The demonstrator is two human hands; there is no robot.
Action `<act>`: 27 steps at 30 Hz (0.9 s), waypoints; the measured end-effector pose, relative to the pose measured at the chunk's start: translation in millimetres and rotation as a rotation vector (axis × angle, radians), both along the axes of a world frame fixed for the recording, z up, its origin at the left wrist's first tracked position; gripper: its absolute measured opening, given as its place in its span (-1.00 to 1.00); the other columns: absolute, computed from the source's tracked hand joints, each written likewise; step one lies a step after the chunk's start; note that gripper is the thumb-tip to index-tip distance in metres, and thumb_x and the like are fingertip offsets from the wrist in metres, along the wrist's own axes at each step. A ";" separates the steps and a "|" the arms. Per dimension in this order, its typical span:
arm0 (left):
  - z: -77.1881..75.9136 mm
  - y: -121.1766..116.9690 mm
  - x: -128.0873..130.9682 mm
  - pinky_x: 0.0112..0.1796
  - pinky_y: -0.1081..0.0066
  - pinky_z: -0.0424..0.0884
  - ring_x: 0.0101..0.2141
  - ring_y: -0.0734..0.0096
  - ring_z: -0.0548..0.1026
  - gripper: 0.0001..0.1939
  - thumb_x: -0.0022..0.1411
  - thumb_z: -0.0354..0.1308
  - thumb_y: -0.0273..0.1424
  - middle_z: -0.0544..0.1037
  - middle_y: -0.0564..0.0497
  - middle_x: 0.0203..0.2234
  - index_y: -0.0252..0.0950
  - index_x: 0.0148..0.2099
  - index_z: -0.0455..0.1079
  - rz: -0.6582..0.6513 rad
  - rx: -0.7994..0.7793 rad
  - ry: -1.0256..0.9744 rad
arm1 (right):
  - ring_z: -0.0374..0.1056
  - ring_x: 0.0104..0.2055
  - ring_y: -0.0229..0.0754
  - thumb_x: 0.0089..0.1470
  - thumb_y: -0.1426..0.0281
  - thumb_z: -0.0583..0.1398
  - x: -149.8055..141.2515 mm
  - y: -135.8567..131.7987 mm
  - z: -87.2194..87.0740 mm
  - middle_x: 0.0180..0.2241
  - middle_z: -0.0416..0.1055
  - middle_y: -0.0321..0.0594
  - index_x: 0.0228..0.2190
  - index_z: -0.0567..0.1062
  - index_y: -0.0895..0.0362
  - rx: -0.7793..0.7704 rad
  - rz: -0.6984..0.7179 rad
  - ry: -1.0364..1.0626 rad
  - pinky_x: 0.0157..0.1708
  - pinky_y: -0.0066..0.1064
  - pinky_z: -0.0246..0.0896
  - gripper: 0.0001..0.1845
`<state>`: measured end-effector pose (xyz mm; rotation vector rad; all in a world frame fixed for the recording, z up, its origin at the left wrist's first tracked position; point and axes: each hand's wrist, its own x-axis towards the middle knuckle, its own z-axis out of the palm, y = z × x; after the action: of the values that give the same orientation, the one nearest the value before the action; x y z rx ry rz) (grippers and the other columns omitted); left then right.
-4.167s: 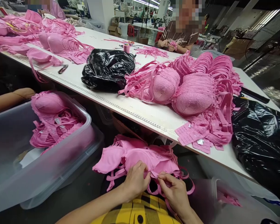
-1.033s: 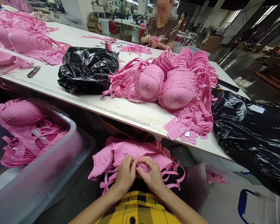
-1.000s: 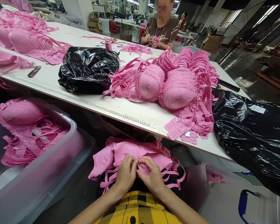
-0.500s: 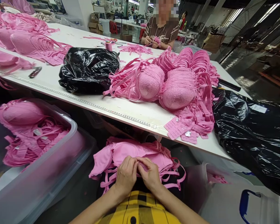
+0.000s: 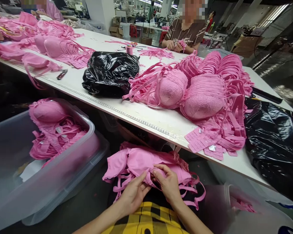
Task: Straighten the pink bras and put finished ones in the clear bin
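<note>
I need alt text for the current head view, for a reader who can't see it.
The right hand pinches the near edge of a pink bra, the left hand touching it. Beyond, a white table bears stacked bras and a black bag; a clear bin holding more bras stands at left.

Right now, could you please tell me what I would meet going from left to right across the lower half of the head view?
Clear plastic bin with pink bras inside → left hand → right hand → shiny black plastic at far right.
</note>
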<state>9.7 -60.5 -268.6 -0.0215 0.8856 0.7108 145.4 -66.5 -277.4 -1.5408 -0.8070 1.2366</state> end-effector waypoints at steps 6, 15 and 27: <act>-22.1 -3.6 15.3 -0.46 0.53 0.31 -0.59 0.59 0.33 -0.84 -0.10 0.33 -0.46 0.42 0.09 -0.65 -0.39 -0.51 0.38 -0.023 0.054 0.056 | 0.41 -0.34 -0.12 -0.06 0.29 0.24 1.3 -4.9 -2.0 -0.43 0.50 -0.21 -0.44 0.52 0.13 0.160 0.067 -0.367 -0.30 -0.39 0.30 -0.84; -11.5 4.1 17.1 -0.58 0.51 0.16 -0.66 0.58 0.24 -0.83 -0.18 0.27 -0.46 0.37 0.17 -0.70 -0.31 -0.44 0.37 -0.289 0.312 0.308 | 0.42 -0.35 -0.07 -0.10 0.35 0.23 5.2 -3.1 -4.3 -0.44 0.51 -0.17 -0.48 0.53 0.15 0.114 0.075 -0.285 -0.30 -0.31 0.32 -0.88; -13.1 0.0 12.8 -0.55 0.52 0.17 -0.63 0.57 0.23 -0.92 -0.15 0.17 -0.51 0.35 0.16 -0.68 -0.29 -0.51 0.31 -0.251 0.383 0.244 | 0.40 -0.11 -0.04 0.01 0.42 0.20 18.5 -32.2 -3.7 -0.12 0.46 -0.07 -0.03 0.38 0.11 0.401 0.238 -0.754 -0.13 -0.25 0.38 -0.58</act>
<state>22.4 -60.5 -281.7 0.5187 0.9512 0.6447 163.9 -98.7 -281.1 -1.5950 -1.6514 0.5603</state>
